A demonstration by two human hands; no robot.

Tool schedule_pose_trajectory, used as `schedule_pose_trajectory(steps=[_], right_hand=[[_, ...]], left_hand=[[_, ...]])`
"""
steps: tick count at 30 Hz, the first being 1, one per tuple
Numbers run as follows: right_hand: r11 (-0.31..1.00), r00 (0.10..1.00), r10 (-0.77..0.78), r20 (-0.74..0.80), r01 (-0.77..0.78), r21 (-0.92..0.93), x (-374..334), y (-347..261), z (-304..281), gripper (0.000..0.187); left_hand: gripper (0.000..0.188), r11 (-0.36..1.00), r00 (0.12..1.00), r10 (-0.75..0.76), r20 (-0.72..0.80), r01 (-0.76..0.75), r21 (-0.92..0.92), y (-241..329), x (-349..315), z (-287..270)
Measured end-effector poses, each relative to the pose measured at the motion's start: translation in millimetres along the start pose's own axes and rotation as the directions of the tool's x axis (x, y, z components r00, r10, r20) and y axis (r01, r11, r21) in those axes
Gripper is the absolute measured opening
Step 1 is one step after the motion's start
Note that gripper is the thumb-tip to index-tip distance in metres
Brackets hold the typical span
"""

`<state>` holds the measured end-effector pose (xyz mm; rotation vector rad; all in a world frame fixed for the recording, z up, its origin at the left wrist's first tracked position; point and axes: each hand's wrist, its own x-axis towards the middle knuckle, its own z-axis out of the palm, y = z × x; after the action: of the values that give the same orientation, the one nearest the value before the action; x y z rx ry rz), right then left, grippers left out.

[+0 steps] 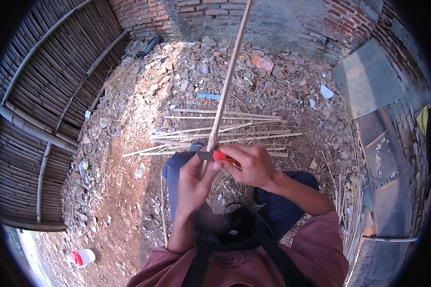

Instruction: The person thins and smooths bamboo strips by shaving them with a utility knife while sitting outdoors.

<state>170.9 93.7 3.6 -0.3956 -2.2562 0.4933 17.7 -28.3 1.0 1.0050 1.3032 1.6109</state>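
Observation:
A long, pale bamboo strip [227, 86] rises from between my hands toward the far brick wall. Low on it, my left hand [190, 186] is closed, with thumb and fingers pinching the strip. My right hand [256, 165] grips a red utility knife [225, 158]. The knife's dark, wide blade lies across the strip, right by my left fingers and thumb. Both hands are above my bent knees. Beyond them, several cut bamboo strips [277, 135] lie loosely crossed on the ground.
Rubble [292, 83] covers the ground toward the brick wall [254, 28]. A slatted bamboo panel [38, 115] stands at left. Boards [368, 79] lean at right, near long thin strips [354, 205]. A white container with a red part [84, 258] sits at lower left.

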Motion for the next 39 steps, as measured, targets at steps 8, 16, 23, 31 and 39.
schedule_pose_trajectory(steps=[8,16,23,31,39], right_hand=[[1.0,0.999,-0.007,0.037,0.008,-0.026,0.7,-2.0,-3.4,0.033],[0.994,1.0,0.001,0.004,-0.001,-0.113,0.2,-6.2,-3.5,0.031],[0.987,1.0,0.006,0.011,-0.004,-0.16,-0.8,-8.4,-3.3,0.029],[0.985,0.998,0.067,-0.001,-0.067,-0.157,-1.6,-11.5,-2.9,0.035],[0.982,0.999,0.035,-0.026,-0.039,-0.185,-0.4,-14.5,-3.7,0.034]], left_hand=[[0.04,0.998,0.999,-0.032,0.001,0.032,-0.061,1.3,-1.0,4.6],[0.025,0.998,0.996,-0.041,-0.074,0.045,0.042,-3.3,-0.9,7.7],[0.024,0.997,0.995,0.004,-0.103,0.004,0.075,-4.0,-0.4,10.5],[0.034,0.98,0.996,-0.007,-0.091,0.025,0.196,-4.5,3.2,8.2],[0.024,0.974,0.997,0.004,-0.077,0.014,0.228,-1.0,4.2,2.2]])
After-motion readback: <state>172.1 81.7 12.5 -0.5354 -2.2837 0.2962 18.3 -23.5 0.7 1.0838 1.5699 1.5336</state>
